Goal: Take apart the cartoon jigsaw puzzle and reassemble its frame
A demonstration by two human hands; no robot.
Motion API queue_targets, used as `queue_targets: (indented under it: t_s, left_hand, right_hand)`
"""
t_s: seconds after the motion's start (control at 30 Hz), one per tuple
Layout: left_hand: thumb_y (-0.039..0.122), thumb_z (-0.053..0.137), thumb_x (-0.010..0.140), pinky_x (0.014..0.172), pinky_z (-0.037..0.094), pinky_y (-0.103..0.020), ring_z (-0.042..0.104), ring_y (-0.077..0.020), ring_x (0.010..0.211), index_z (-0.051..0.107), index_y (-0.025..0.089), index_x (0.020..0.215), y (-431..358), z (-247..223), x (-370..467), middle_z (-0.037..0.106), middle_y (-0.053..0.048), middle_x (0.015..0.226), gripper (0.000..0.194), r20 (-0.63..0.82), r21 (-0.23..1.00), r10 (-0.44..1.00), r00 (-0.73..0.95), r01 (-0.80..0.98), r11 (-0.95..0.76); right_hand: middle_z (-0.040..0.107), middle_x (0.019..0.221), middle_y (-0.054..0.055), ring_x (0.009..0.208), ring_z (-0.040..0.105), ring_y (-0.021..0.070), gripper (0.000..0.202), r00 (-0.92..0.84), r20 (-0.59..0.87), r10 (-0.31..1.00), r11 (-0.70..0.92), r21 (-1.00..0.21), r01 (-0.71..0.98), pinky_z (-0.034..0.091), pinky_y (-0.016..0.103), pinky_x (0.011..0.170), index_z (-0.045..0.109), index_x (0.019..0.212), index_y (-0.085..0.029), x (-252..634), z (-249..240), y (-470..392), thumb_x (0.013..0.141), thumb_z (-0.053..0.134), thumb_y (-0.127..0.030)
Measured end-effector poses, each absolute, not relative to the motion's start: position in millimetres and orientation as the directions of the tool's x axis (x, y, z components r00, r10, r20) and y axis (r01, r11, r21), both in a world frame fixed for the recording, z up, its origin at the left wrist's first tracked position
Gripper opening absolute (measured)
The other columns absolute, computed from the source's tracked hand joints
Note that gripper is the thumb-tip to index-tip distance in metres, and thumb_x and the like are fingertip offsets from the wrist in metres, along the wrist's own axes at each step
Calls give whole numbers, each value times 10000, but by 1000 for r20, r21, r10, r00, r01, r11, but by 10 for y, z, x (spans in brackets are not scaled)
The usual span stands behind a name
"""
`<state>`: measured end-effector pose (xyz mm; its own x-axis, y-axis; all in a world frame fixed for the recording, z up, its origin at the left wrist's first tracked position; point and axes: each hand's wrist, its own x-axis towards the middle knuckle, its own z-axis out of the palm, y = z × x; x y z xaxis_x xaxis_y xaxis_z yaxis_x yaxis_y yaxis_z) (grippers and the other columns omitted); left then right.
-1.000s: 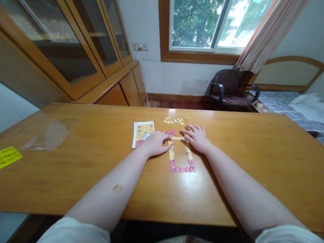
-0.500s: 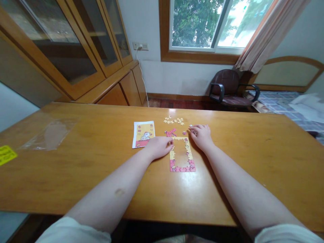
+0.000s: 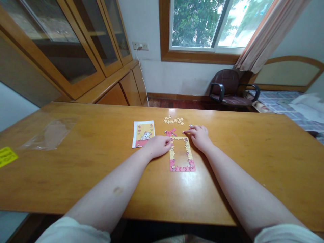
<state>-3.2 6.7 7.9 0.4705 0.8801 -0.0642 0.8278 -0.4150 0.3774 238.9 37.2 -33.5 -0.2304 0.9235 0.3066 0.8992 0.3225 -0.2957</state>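
Observation:
A jigsaw border [image 3: 191, 162] of yellow and pink pieces lies on the table with its middle unfilled. My left hand [image 3: 159, 146] rests at the border's upper left side, fingers curled together; what they hold, if anything, is hidden. Beyond the border's upper right corner, my right hand [image 3: 200, 136] reaches with its index finger stretched onto a small jigsaw piece [image 3: 183, 132]. Loose pink pieces [image 3: 170, 132] lie between the hands, just past the border. Farther back are scattered yellow pieces [image 3: 173, 120]. A whitish piece [image 3: 191, 125] shows behind my right hand, partly covered.
The picture sheet [image 3: 143, 130] with a white cartoon animal lies left of the border, its lower corner behind my left hand. A clear plastic bag [image 3: 52, 135] and a yellow label [image 3: 7, 156] are on the wooden table [image 3: 101, 175]. Past it stands a chair [image 3: 229, 87].
My right hand has shifted slightly left, its index finger now stretched to the small piece. My left hand has moved slightly left, its fingers closer together.

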Motion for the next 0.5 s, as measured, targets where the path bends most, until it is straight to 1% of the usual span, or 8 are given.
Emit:
queue_targets:
  t_s: [0.1,0.23,0.33,0.5]
  left_hand:
    - [365,425,854,508,249,-270,465,-148,544,504,197,627,69,75,-33,565,-12,603,293,-47,387,872,487,814,-433]
    - [357,428,857,502,244,-267,462,-141,537,508,193,627,55,79,-17,557,-11,595,294,-42,380,865,500,809,-449]
    - [345,443,852,505,241,-264,453,-137,534,513,194,639,20,95,7,561,-5,598,270,-61,376,834,548,787,-489]
    - [320,467,828,526,241,-261,427,-127,534,491,194,610,-51,147,31,558,4,586,253,-81,391,708,701,676,-625]
  right_hand:
    - [661,1125,48,998,468,245,334,-194,300,934,289,-316,904,284,435,967,750,1004,-318,2391,-325,372,926,436,-235]
    - [660,1116,59,1010,460,258,290,-168,301,939,263,-309,914,264,450,979,738,1040,-315,2382,-311,365,923,478,-368]
    - [658,1110,53,1021,458,261,285,-195,293,936,281,-287,916,249,452,981,751,991,-333,2377,-299,362,915,497,-436]
    - [681,1042,61,1006,468,263,285,-136,309,941,231,-294,928,254,447,963,769,899,-300,2397,-309,386,890,541,-470]
